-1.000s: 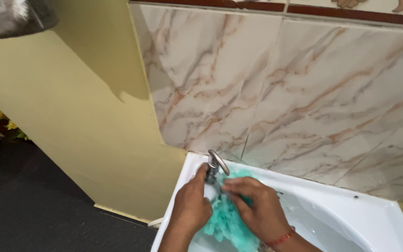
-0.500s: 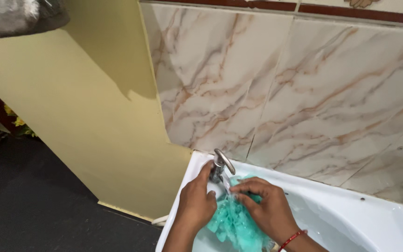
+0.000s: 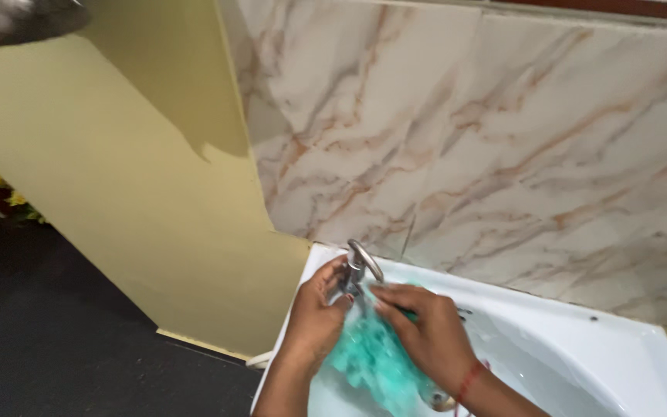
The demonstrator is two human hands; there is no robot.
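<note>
Teal cloth (image 3: pixel 372 359), white sink (image 3: pixel 580 347), seemingly orange-veined tiles (image 3: pixel 503 139).

White basin (image 3: pixel 580 347) at lower right, fixed against marbled wall tiles (image 3: pixel 503 154). Metal tap (image 3: pixel 358 266) standing on its far-left rim. Teal mesh scrubber (image 3: pixel 372 359) inside at left, under the tap. Dark floor (image 3: pixel 63 340) at near left below.

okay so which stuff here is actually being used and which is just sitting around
In use: left hand, right hand, green mesh scrubber, metal tap, white sink.
Just there: marble wall tiles, yellow wall, dark floor.
</note>
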